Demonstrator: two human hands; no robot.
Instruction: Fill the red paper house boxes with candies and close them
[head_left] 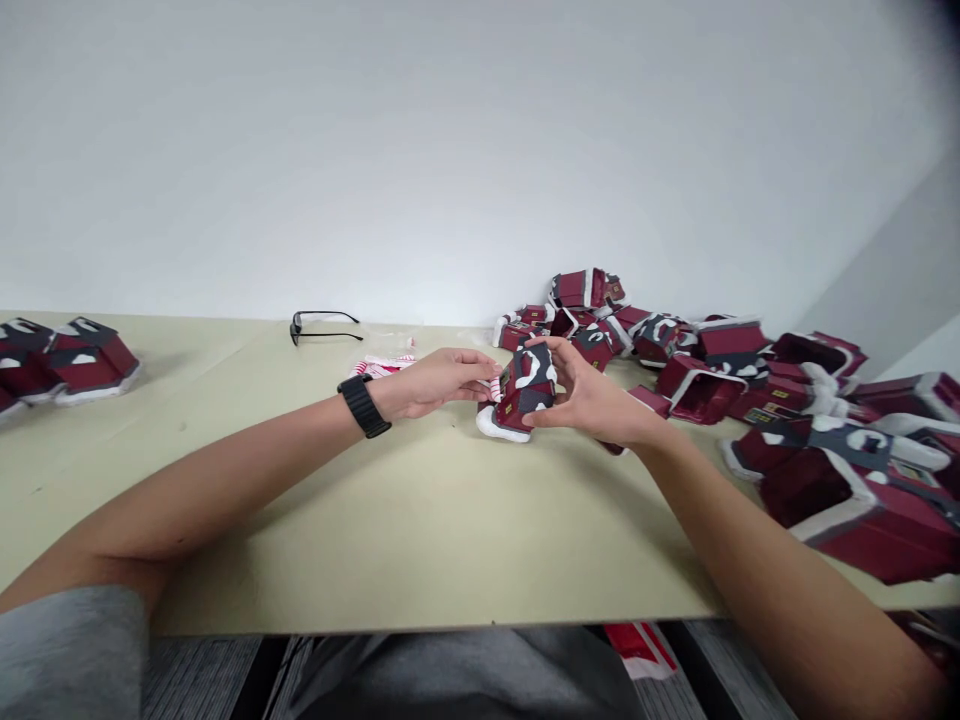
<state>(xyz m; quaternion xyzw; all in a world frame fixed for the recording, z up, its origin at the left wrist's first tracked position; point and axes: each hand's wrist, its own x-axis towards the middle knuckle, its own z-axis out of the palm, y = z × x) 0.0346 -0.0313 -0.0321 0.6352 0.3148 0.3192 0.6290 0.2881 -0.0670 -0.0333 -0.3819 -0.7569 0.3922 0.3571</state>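
Tilted over the middle of the table is a small dark-red toy house (517, 392) with a grey roof, white snow patches and a white base. My right hand (589, 398) grips it from the right, fingers on the roof and thumb low on the wall. My left hand (442, 382), wearing a black watch, pinches a small red-and-white striped piece (496, 389) against the front of the house. Behind my left wrist lie more striped pieces (382, 366) on clear plastic.
Many similar houses (701, 388) are heaped on the right, some lying with hollow undersides showing. Several more houses (90, 358) stand at the far left. Black-framed glasses (324, 328) rest near the wall. The table's front edge (450, 630) runs close to my body.
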